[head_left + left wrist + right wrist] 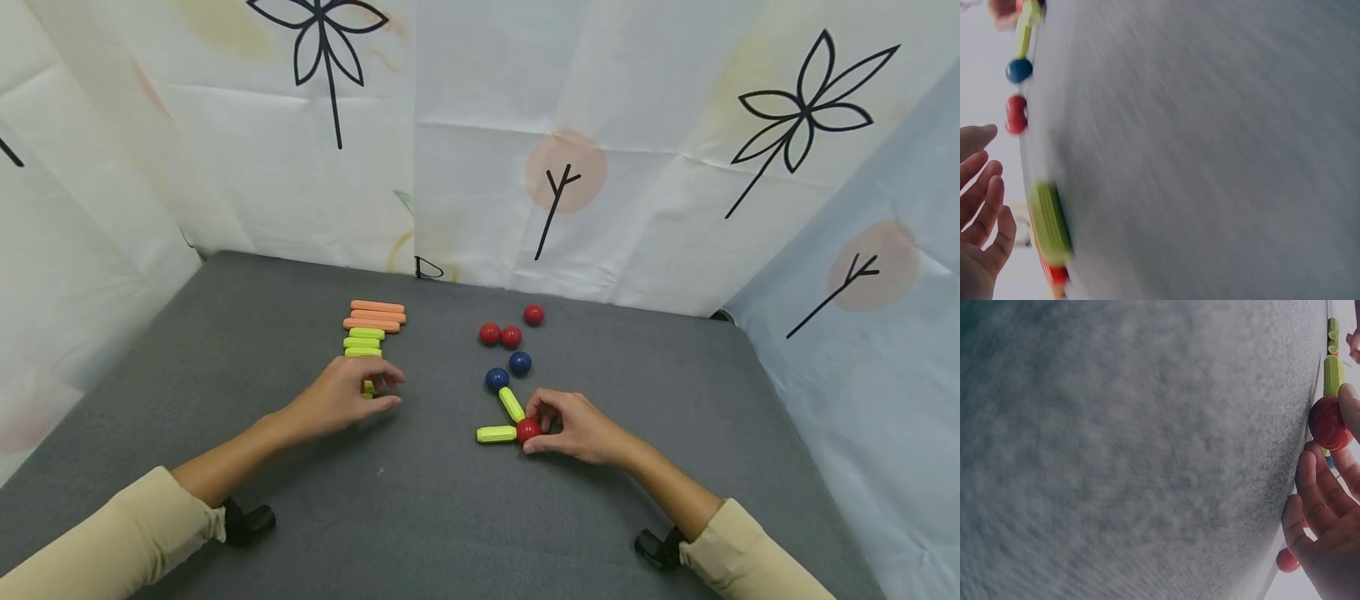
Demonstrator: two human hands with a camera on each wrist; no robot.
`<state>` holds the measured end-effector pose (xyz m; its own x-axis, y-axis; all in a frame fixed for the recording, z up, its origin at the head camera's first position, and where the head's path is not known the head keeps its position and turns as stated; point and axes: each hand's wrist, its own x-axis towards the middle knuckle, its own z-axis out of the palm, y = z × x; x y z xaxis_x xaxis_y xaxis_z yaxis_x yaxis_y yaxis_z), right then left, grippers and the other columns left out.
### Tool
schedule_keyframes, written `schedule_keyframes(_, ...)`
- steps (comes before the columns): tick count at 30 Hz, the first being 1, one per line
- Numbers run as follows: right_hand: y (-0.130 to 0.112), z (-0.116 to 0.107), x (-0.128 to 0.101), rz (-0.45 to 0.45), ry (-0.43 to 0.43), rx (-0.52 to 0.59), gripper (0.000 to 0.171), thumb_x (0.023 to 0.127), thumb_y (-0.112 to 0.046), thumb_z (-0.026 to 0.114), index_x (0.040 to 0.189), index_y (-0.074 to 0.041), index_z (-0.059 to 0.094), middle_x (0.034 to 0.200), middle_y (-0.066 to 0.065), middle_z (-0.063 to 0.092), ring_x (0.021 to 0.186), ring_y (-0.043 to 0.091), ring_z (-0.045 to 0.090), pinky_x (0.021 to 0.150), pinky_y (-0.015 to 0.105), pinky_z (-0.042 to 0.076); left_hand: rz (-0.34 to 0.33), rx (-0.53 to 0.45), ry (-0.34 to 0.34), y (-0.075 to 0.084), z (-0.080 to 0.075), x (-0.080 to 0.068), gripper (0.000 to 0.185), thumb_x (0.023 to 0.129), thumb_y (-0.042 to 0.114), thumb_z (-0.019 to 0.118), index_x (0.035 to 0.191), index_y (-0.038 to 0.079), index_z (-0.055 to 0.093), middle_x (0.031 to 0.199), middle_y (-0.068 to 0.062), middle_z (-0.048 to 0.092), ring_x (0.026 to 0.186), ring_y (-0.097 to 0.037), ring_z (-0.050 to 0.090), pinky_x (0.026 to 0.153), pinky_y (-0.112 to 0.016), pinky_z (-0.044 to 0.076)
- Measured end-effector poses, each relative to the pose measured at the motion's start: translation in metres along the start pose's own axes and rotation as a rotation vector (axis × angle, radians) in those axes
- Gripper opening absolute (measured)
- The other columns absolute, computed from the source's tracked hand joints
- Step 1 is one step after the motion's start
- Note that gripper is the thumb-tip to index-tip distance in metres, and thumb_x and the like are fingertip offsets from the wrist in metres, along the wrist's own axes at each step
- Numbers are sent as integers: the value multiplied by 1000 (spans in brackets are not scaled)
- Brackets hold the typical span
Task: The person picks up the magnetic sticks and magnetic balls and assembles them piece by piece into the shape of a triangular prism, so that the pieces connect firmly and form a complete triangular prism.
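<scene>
My right hand (573,425) pinches a red ball (528,430) between thumb and fingers. Two yellow-green rods touch that ball: one rod (496,434) points left, and another (512,405) slants up toward a blue ball (497,380). The right wrist view shows the same red ball (1329,422) at the thumb and fingertips. My left hand (347,395) hovers over a column of short yellow-green rods (363,342), fingers loosely bent and holding nothing. It hides part of that column, where a bit of red shows. In the left wrist view the left hand (982,212) is apart from a blurred yellow-green rod (1050,222).
Several orange rods (377,316) lie stacked side by side beyond the yellow-green ones. Behind the right hand's pieces are a second blue ball (520,362) and three red balls (512,337). A grey table (435,525) carries everything, with patterned white cloth (480,167) hanging around it.
</scene>
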<state>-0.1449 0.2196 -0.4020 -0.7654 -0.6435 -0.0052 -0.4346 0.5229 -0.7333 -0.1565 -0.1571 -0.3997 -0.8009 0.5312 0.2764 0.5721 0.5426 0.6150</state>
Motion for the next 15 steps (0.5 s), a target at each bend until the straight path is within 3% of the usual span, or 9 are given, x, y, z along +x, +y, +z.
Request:
schedule_keyframes(4,1,0,0,5,-2,0,33,83,-26,83,102,-9,62,87,-2,63,78,13,58,68,25,48,-61,55,25,-16,-16,-17,24,79,12,85,100,10,74,92,5,71,80,-11,61,70,-30,52)
schedule_keyframes(8,1,0,0,13,-2,2,33,83,-26,83,102,-9,63,88,-1,64,79,13,58,69,28,50,-116,123,5,-28,-27,-30,24,77,14,87,98,13,74,89,8,68,78,-10,59,69,-29,51)
schedule_keyframes(15,1,-1,0,25,-12,4,34,83,-26,83,103,-9,62,90,-2,64,81,14,59,71,31,51,-118,165,-27,-34,-30,-36,25,77,15,87,98,14,74,87,9,65,75,-7,56,67,-27,50)
